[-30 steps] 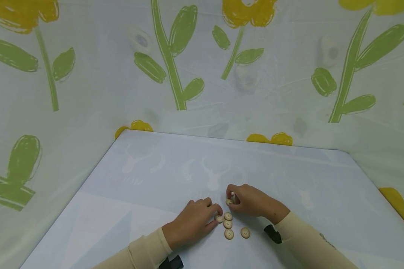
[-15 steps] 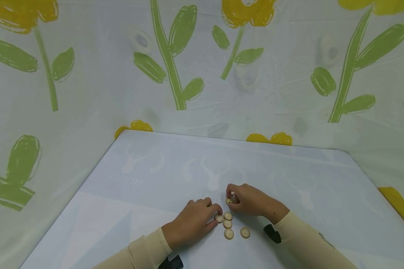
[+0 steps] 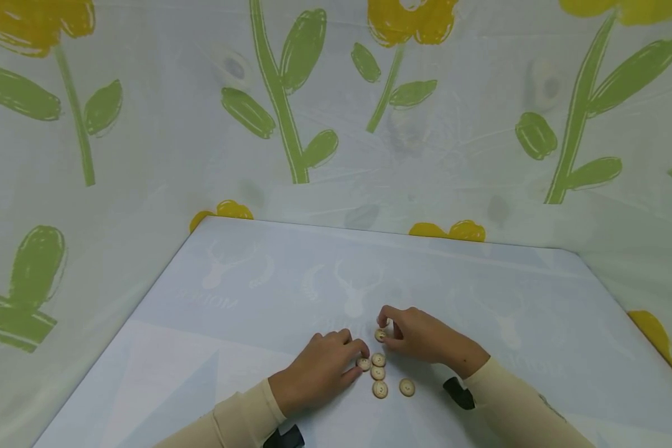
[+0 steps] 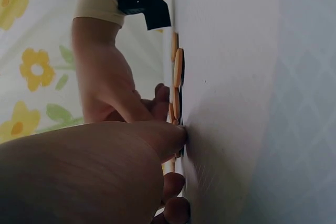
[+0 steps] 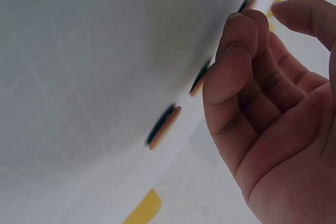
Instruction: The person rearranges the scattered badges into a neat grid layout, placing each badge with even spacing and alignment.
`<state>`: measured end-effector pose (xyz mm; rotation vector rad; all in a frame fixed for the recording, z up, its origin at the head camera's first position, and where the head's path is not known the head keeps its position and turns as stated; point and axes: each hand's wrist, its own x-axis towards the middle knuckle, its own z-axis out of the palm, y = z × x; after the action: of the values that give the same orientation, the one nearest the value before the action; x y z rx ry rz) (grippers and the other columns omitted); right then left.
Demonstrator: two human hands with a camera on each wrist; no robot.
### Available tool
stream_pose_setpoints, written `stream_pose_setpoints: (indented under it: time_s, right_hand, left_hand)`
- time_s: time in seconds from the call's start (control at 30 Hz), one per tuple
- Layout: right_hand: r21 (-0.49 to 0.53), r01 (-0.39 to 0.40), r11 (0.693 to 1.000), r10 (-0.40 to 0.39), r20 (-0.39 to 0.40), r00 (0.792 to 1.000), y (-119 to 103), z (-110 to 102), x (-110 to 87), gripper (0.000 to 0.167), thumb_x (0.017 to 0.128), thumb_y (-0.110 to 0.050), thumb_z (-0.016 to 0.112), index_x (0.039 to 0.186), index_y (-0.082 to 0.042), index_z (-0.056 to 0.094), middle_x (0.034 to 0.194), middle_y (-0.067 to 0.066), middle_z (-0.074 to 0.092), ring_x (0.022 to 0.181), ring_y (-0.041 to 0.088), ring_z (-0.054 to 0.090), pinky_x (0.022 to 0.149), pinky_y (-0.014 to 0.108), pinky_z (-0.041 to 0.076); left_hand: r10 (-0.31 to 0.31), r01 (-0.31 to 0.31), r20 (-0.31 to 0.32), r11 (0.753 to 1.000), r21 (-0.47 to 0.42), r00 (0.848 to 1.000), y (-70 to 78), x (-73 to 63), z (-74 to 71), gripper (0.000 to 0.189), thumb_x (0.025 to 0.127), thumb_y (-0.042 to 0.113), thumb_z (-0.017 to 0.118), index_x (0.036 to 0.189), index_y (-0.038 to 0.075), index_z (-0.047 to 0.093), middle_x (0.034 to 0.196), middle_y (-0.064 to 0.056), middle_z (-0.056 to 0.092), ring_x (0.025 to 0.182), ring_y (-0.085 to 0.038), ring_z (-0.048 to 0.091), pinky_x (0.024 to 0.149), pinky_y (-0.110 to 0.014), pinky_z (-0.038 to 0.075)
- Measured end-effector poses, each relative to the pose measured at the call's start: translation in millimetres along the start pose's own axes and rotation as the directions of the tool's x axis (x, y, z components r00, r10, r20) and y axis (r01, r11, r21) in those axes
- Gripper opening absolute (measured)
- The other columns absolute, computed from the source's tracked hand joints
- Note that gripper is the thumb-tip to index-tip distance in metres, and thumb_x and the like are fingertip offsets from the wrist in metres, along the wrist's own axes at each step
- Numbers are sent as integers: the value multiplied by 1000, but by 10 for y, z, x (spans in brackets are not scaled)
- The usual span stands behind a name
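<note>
Round pale wooden buttons with small holes lie flat near the table's front. My left hand point(image 3: 320, 372) pinches one button point(image 3: 363, 364) between thumb and index finger at the left of a short column. In that column lie a top button point(image 3: 378, 359), a middle button point(image 3: 378, 373) and a bottom button point(image 3: 379, 389). My right hand point(image 3: 425, 336) is just beyond the column, its loosely curled index finger and thumb around a further button point(image 3: 380, 335). In the right wrist view its thumb point(image 5: 294, 14) stands apart from the other fingers.
One separate button point(image 3: 407, 387) lies right of the column, below my right wrist. The pale patterned table point(image 3: 246, 298) stretches away to a curtain point(image 3: 336, 205) printed with yellow flowers. Dark bands sit at both sleeve cuffs.
My right hand and forearm have shifted slightly right, with the index finger lifting off the button, which stays where it was. The left hand keeps its place.
</note>
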<state>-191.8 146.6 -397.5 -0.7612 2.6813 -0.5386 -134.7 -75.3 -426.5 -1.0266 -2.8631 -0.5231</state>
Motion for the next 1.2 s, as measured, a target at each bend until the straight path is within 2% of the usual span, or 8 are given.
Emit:
stream_pose_setpoints:
  time_s: [0.23,0.63,0.83,1.0,1.2]
  right_hand:
    - [24,19,1000,-18,-22,1000,-8,-32,-126,15,95,-16,66,106,-20,57,67,-8,53,57,4,46,52,22,40]
    - [80,17,997,-15,-27,1000,-48,-26,-336,14,95,-18,67,106,-20,59,71,-10,56,60,4,49,55,23,43]
    - [61,28,998,-26,-32,999,-54,-13,-422,11,94,-19,68,101,-20,60,70,-12,55,59,3,48,55,23,43]
    - [65,-9,998,9,-4,1000,-55,-2,-475,9,94,-20,68,98,-22,61,70,-13,56,60,3,49,55,23,44]
    - [107,-5,994,1,31,1000,-38,22,-527,8,93,-21,69,96,-23,62,71,-13,57,60,2,50,54,24,45]
  left_hand:
    - [-2,2,5,1000,4,1000,1,3,4,15,95,31,68,110,28,68,87,10,58,74,-1,48,64,-23,36]
    - [-11,11,4,1000,0,1000,10,8,21,15,95,31,68,110,27,69,87,10,57,74,-1,48,64,-23,36]
    - [-24,24,14,1000,-1,1000,17,16,25,16,95,32,68,110,28,69,86,10,57,72,-2,47,64,-24,36]
    - [-30,30,20,1000,2,999,21,17,33,16,95,32,69,111,28,69,86,10,57,72,-2,47,65,-24,37]
    - [-20,20,5,1000,-2,1000,22,12,31,15,95,32,68,110,28,69,85,10,56,72,-2,46,64,-23,35]
